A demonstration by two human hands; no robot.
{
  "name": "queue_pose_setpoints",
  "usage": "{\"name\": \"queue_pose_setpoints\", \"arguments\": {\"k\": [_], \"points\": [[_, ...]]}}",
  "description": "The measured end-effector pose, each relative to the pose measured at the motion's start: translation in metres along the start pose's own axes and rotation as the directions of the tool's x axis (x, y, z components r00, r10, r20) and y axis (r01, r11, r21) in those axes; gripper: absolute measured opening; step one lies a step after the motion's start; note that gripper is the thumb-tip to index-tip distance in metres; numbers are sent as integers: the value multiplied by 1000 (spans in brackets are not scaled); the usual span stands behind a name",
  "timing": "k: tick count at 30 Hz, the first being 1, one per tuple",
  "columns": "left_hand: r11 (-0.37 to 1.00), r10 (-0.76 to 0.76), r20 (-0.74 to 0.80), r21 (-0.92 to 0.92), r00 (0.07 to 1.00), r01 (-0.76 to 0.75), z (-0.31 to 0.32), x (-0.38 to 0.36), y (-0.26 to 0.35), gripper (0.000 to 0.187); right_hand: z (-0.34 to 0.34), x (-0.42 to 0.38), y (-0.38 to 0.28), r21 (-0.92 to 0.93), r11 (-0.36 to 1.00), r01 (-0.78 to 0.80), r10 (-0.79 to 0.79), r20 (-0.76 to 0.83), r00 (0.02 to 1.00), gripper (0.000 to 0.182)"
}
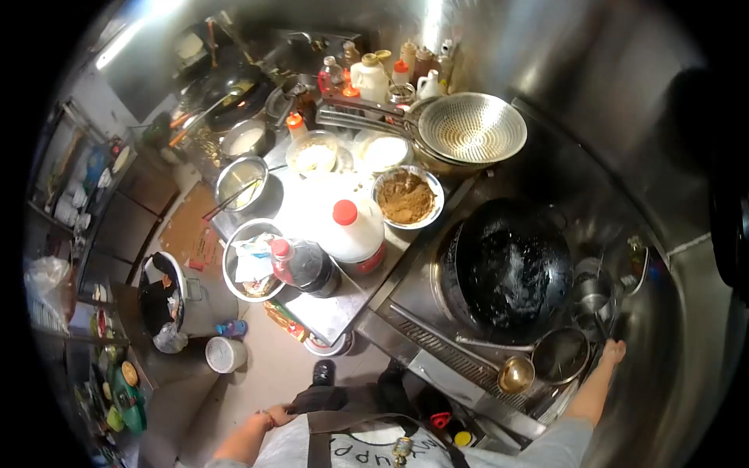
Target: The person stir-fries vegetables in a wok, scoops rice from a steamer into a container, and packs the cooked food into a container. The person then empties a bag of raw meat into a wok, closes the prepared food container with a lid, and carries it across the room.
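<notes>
My right hand (615, 352) is closed round a thin handle at the stove's right edge. That handle runs up toward a shiny metal vessel (591, 295), whose exact kind is unclear. Left of the vessel is a large black wok (511, 269) with wet, glistening insides. Close to my right hand are a round strainer-like pan (560, 356) and a brass-coloured ladle (516, 375) with a long handle. My left hand (279, 415) is low at my waist against the dark apron (318, 400); its fingers are not clearly visible.
A steel table (312, 316) bears a white red-capped jug (351, 234), a dark bottle (308, 269) and a bowl of brown powder (406, 196). Behind the wok rests a perforated strainer (472, 129). A bin (183, 300) and a white tub (225, 355) stand on the floor at left.
</notes>
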State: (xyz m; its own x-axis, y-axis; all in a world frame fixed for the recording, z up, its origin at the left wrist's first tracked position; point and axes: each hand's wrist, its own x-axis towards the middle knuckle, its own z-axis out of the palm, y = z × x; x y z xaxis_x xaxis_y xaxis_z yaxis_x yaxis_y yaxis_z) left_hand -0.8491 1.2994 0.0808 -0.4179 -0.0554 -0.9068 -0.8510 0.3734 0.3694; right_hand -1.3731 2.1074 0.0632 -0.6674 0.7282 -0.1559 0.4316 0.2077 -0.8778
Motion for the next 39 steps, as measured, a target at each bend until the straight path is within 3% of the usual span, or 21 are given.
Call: {"name": "queue_pose_setpoints", "arguments": {"k": [1,2,7,10,11,12,14,16,18,22,24,25,27,28,29,31,32,34,35,36,39], "points": [[996,-61,2,-64,998,61,4,-6,-23,69,2,-5,-14,-542,832,123,-280,-218,935,48],[986,-115,7,-123,993,116,6,-8,-47,70,21,-105,-82,-308,951,23,-124,-312,942,51],[911,-170,120,-359,978,203,6,9,-149,76,22,-174,-103,-693,717,70,-485,-425,765,55],[871,-167,207,-427,964,243,-24,29,-211,80,44,-270,-128,-351,900,257,-423,-563,710,54],[904,-163,200,-362,966,227,-43,30,-231,81,52,-313,-145,-430,831,352,-549,-538,640,49],[993,-108,87,-39,990,112,-68,26,-254,76,64,-356,-164,-506,747,431,-662,-503,556,44],[998,59,-35,-33,998,-60,-89,60,-340,65,104,-475,-223,-60,771,634,-566,-521,639,36],[983,-88,-202,-176,975,52,-167,3,-327,56,145,-569,-275,131,631,764,-657,-433,617,36],[1000,-27,-662,-23,749,16,-207,3,-365,52,192,-686,-321,260,425,867,-816,-305,491,34],[974,84,-764,-73,640,-215,-300,8,-365,32,264,-931,-360,587,226,777,-945,-61,321,40],[973,105,-696,-75,710,-217,-345,10,-333,20,304,-1013,-346,672,61,738,-990,-53,129,36],[970,184,-701,14,689,-244,-359,27,-323,17,330,-1025,-329,796,217,566,-967,95,237,36],[921,365,-696,172,618,-351,-382,54,-307,12,380,-1086,-313,878,342,336,-937,293,189,37],[872,464,-684,240,563,-427,-397,63,-296,11,408,-1125,-317,892,325,313,-945,322,63,37],[839,477,-676,158,561,-521,-414,49,-273,10,444,-1126,-311,815,284,505,-937,348,-36,37],[798,489,-654,68,577,-599,-446,27,-247,14,508,-1148,-317,747,392,537,-868,493,-51,37],[803,479,-665,67,573,-592,-461,34,-254,14,541,-1173,-323,747,551,372,-802,598,-12,37],[881,400,-645,73,652,-468,-490,45,-281,24,620,-1211,-339,668,727,159,-677,736,-4,38],[939,310,-583,65,751,-337,-505,50,-301,28,671,-1229,-340,655,747,-117,-661,749,-30,40],[978,201,-516,58,833,-201,-522,57,-321,32,722,-1245,-338,577,798,-176,-585,811,12,43],[996,-7,-556,68,831,54,-553,68,-379,34,854,-1288,-329,334,938,-91,-323,939,117,54]]}}
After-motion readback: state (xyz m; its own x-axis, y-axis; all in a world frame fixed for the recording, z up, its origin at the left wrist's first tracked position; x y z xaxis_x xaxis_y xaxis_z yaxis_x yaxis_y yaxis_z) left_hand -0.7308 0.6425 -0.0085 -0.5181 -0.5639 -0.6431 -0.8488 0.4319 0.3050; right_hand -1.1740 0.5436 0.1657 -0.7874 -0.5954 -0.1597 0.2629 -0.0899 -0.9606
